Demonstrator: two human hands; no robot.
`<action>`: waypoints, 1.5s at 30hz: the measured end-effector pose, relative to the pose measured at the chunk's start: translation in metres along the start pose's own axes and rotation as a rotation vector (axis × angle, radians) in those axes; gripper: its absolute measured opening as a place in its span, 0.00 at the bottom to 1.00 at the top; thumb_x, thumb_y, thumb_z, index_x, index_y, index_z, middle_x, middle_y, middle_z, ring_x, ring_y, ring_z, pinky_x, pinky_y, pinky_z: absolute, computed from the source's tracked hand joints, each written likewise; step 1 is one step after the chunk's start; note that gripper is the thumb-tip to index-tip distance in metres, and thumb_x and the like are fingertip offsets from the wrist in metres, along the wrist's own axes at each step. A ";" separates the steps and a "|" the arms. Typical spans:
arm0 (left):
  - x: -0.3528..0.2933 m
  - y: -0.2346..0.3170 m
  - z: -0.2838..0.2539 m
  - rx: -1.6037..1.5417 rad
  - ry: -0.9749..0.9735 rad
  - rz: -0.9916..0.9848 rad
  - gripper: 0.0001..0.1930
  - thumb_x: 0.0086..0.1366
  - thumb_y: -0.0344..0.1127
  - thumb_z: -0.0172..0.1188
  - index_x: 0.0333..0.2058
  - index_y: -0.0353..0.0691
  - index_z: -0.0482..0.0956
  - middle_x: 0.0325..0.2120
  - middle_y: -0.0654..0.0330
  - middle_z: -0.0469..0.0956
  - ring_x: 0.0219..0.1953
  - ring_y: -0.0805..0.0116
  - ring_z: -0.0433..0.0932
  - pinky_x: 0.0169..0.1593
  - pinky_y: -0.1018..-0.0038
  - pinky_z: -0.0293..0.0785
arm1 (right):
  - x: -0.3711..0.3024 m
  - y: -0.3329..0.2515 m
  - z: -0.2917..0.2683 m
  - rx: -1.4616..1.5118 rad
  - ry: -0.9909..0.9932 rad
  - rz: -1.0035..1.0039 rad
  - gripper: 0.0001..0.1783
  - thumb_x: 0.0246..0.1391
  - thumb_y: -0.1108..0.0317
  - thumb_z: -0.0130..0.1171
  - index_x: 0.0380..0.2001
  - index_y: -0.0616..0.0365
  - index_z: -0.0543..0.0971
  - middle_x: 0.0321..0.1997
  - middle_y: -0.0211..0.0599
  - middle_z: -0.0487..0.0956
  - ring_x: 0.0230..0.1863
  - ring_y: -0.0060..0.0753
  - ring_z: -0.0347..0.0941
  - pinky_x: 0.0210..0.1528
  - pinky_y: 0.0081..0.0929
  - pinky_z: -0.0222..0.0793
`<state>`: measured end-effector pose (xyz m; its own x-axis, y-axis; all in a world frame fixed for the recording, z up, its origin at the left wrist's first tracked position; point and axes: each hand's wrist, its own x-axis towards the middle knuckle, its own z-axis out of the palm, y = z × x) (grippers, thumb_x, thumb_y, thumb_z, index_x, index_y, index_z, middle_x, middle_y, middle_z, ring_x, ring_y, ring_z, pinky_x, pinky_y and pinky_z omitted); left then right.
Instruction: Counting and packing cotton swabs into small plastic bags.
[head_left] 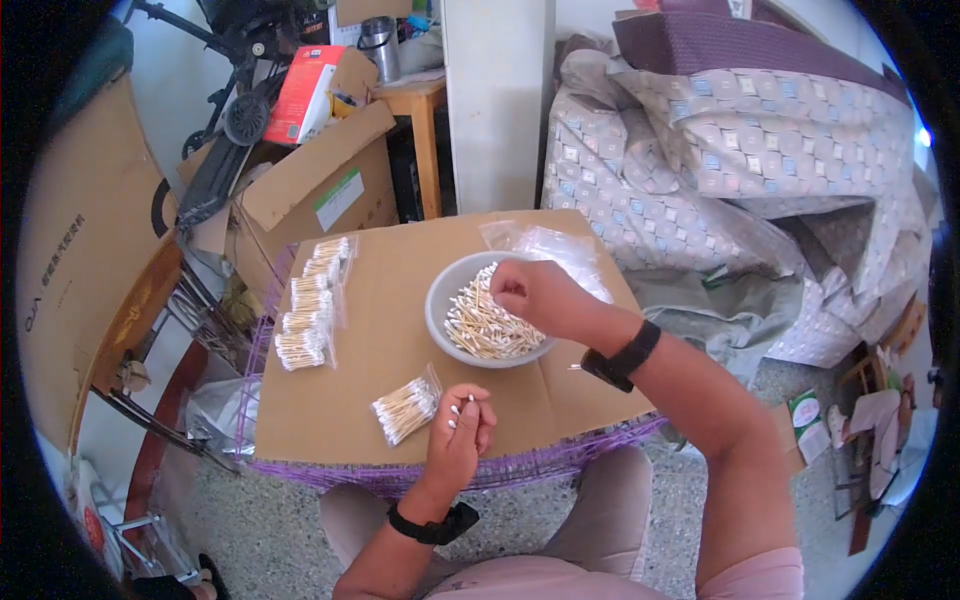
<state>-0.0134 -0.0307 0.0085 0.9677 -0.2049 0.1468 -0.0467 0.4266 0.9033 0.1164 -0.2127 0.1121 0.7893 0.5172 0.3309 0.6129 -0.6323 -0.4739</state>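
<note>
A grey bowl full of loose cotton swabs stands on a cardboard-topped table. Over the bowl's right side is my right hand, its fingers curled in; what they hold, if anything, is hidden. Nearer to me, my left hand is closed around a few cotton swabs whose white tips show between the fingers. Just left of it lies a clear bag of cotton swabs. Several more filled bags overlap in a row at the table's left. Clear plastic bags lie behind the bowl, to the right.
Purple strands fringe the table's edge. An open cardboard box stands beyond the far left corner, next to a wooden stool. Patterned fabric is heaped at the far right. Another person sits at the right edge.
</note>
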 end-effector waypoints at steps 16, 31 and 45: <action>0.007 0.014 0.012 0.442 0.042 -0.058 0.07 0.66 0.34 0.56 0.39 0.38 0.78 0.23 0.71 0.74 0.20 0.86 0.63 0.21 0.85 0.59 | -0.127 -0.025 0.069 1.297 0.534 0.424 0.04 0.61 0.69 0.54 0.37 0.57 0.74 0.38 0.33 0.80 0.35 0.18 0.74 0.38 0.17 0.72; 0.000 -0.003 0.014 0.624 0.130 0.112 0.03 0.60 0.29 0.62 0.32 0.36 0.79 0.23 0.69 0.74 0.26 0.85 0.69 0.28 0.83 0.65 | -0.137 -0.022 0.088 1.179 0.411 0.251 0.04 0.58 0.70 0.58 0.35 0.57 0.75 0.30 0.23 0.75 0.32 0.13 0.70 0.34 0.14 0.66; -0.007 -0.008 0.019 0.984 0.074 0.306 0.08 0.56 0.32 0.63 0.32 0.35 0.76 0.27 0.51 0.78 0.30 0.55 0.79 0.34 0.67 0.73 | -0.140 -0.024 0.099 0.788 0.345 0.199 0.07 0.57 0.68 0.59 0.35 0.60 0.76 0.30 0.26 0.76 0.32 0.17 0.69 0.35 0.21 0.67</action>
<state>-0.0242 -0.0489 0.0081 0.8916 -0.1399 0.4307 -0.4432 -0.4645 0.7666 -0.0126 -0.2129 -0.0036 0.9238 0.1562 0.3496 0.3602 -0.0449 -0.9318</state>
